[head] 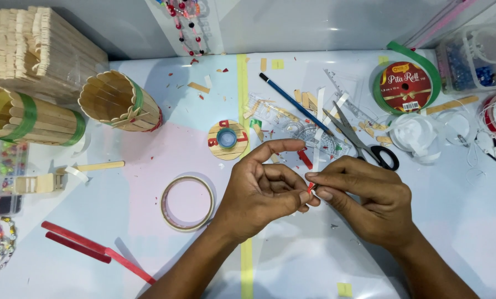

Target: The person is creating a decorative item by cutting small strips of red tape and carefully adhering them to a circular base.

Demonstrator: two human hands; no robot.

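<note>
Red sliver of thin strip (311,188), pinched at frame centre between left hand (267,191) and right hand (364,202) above counter (292,260); likely featherlight, flimsy, best gripped by its edges.

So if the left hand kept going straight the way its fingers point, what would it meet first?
The left hand points right, and its fingertips already meet the right hand at the small red piece pinched between them. So it would meet that piece and those fingers first, though depth is unclear.
</note>
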